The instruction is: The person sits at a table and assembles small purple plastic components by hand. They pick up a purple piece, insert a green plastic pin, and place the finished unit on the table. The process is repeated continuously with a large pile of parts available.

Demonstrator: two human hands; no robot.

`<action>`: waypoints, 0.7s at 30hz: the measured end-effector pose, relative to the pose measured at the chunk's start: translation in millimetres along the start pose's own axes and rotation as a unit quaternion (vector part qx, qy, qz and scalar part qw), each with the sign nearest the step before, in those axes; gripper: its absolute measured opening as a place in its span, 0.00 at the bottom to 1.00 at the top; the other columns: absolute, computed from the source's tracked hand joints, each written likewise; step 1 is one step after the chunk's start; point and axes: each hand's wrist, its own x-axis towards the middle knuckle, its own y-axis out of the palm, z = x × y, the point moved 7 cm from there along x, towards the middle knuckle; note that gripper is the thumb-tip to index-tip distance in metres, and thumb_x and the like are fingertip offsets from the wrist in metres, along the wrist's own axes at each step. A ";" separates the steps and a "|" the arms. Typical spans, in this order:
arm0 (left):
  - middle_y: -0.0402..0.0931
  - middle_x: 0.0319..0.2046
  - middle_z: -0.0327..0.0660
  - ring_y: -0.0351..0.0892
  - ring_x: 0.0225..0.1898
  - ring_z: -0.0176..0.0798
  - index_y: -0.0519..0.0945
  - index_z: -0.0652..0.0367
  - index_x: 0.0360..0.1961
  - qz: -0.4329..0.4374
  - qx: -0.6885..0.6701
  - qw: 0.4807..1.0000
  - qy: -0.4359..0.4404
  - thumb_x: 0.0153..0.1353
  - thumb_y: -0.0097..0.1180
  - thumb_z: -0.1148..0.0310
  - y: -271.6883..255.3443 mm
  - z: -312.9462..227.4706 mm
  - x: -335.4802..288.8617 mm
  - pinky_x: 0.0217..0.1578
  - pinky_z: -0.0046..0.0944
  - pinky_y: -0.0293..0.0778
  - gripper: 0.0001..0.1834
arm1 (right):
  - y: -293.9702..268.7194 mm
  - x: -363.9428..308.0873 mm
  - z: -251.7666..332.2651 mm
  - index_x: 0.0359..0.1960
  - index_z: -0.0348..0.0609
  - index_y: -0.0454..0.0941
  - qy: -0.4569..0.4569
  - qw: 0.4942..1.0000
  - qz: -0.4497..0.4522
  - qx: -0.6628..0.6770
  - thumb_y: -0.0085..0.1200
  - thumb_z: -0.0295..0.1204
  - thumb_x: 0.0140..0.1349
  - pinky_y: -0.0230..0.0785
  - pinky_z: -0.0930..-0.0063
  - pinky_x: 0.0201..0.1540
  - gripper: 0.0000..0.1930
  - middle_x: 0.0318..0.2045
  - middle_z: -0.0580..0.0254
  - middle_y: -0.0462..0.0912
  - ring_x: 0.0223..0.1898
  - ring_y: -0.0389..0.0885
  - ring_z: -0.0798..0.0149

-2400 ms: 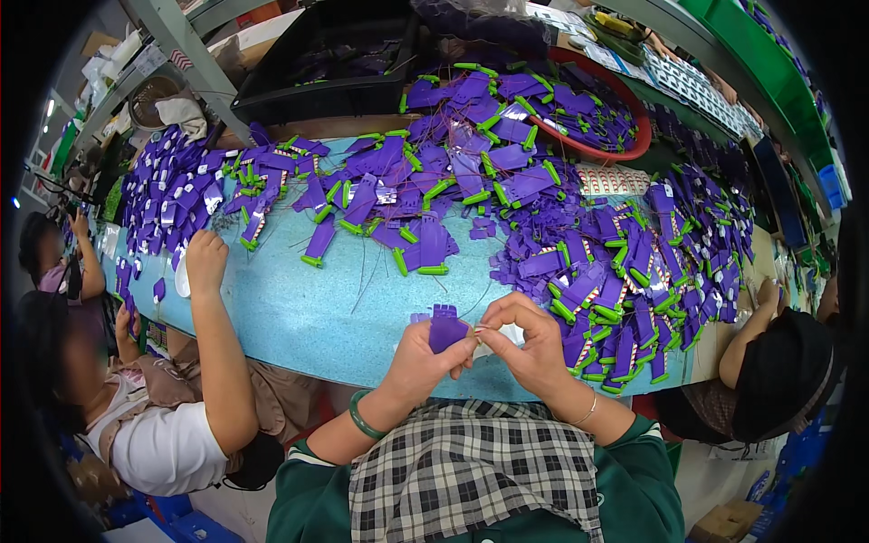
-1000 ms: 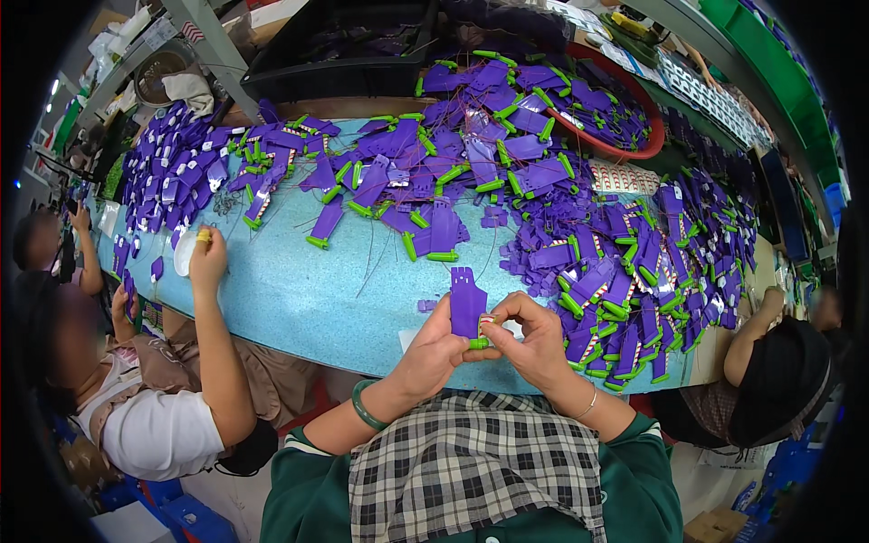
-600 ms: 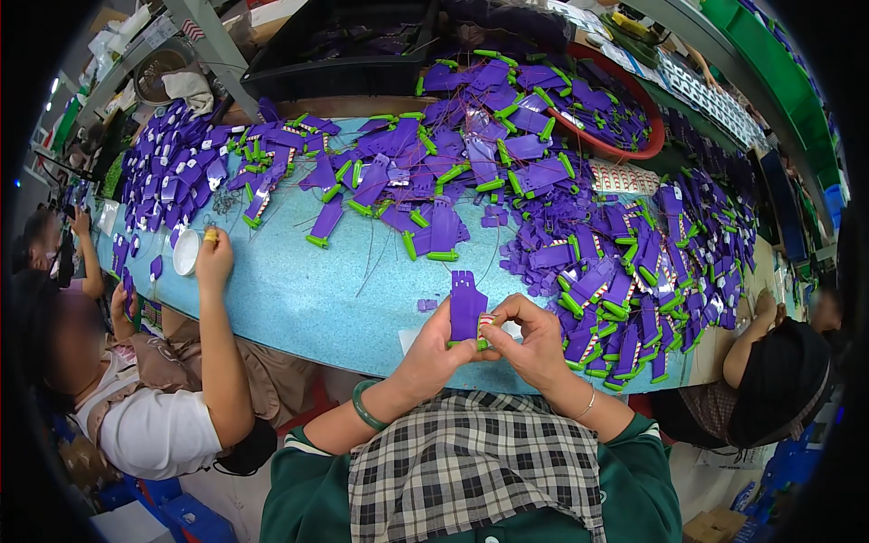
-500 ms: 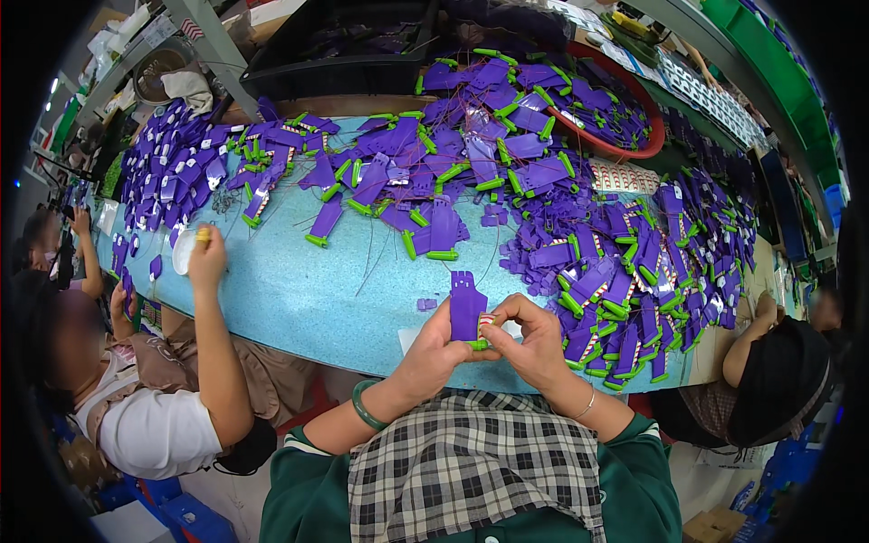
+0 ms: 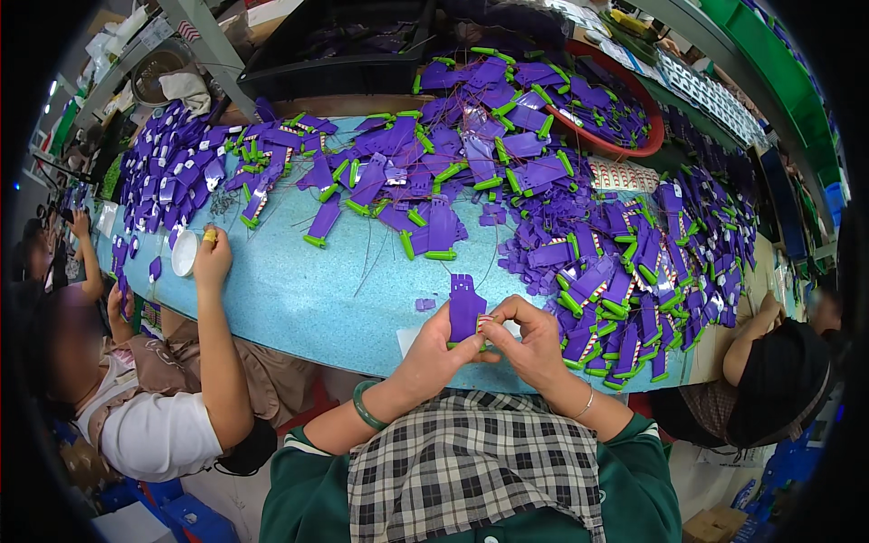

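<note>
A purple plastic piece (image 5: pixel 466 306) stands upright at the near edge of the blue table (image 5: pixel 308 281), in front of the person; the left hand (image 5: pixel 433 351) grasps its lower left part between thumb and fingers; the right hand (image 5: pixel 532 346) has thumb and forefinger pinched together on a small striped sticker (image 5: pixel 485 320) at the piece's lower right side; a white paper (image 5: pixel 409 339) lies just left, partly under the left hand, with a small purple scrap (image 5: pixel 425 305) beyond it; to the right spreads a heap of purple-and-green pieces (image 5: pixel 625 299); farther off are a sticker sheet (image 5: pixel 625 176), a red basin (image 5: pixel 655 136) filled with similar pieces and a black crate (image 5: pixel 339 77); at the left, a co-worker's hand (image 5: pixel 214 260) is beside a white dish (image 5: pixel 184 254).
</note>
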 end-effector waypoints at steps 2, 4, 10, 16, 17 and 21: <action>0.70 0.47 0.40 0.75 0.48 0.35 0.67 0.60 0.51 0.001 -0.003 1.000 -0.013 0.64 0.47 0.79 -0.1 0.7 0.5 0.48 0.41 0.81 0.14 | -1.1 0.2 -0.2 0.23 0.39 0.76 0.001 1.000 -0.005 0.000 0.63 0.26 0.53 0.65 0.73 0.30 0.08 0.22 0.63 0.78 0.26 0.74 0.67; 0.70 0.46 0.40 0.75 0.48 0.35 0.67 0.60 0.51 0.005 -0.005 1.000 -0.011 0.65 0.47 0.79 2.3 -1.5 0.0 0.47 0.41 0.81 0.13 | -3.5 0.8 2.4 0.22 0.40 0.76 -0.002 1.000 -0.011 -0.013 0.63 0.26 0.52 0.64 0.73 0.29 0.08 0.21 0.63 0.78 0.25 0.74 0.66; 0.70 0.47 0.39 0.74 0.49 0.33 0.67 0.61 0.51 0.034 0.022 0.999 0.011 0.66 0.47 0.76 4.5 -0.4 -1.6 0.47 0.36 0.80 0.13 | -8.1 -2.9 48.2 0.19 0.43 0.76 -0.260 0.947 -0.066 -0.177 0.65 0.23 0.47 0.62 0.71 0.26 0.08 0.19 0.64 0.77 0.24 0.72 0.62; 0.70 0.46 0.39 0.74 0.47 0.32 0.67 0.62 0.53 0.049 0.063 0.996 0.032 0.67 0.47 0.75 7.0 -0.8 -2.3 0.45 0.36 0.80 0.14 | -10.1 -1.2 44.1 0.18 0.43 0.75 -0.235 0.953 -0.053 -0.183 0.65 0.24 0.46 0.63 0.71 0.25 0.09 0.18 0.64 0.76 0.24 0.73 0.61; 0.70 0.46 0.39 0.74 0.47 0.32 0.67 0.63 0.52 0.053 0.076 0.995 0.039 0.67 0.47 0.74 7.1 -0.7 -2.7 0.44 0.36 0.80 0.14 | -9.7 -0.2 42.1 0.20 0.43 0.75 -0.228 0.952 -0.036 -0.198 0.65 0.26 0.47 0.63 0.70 0.26 0.09 0.19 0.63 0.76 0.24 0.73 0.61; 0.71 0.43 0.39 0.74 0.44 0.31 0.68 0.63 0.51 0.061 0.120 0.989 0.067 0.69 0.44 0.66 8.0 -5.9 -6.9 0.36 0.37 0.78 0.14 | -6.5 6.9 28.1 0.29 0.40 0.76 -0.158 0.971 0.023 -0.176 0.65 0.33 0.48 0.67 0.68 0.31 0.13 0.27 0.58 0.79 0.29 0.75 0.58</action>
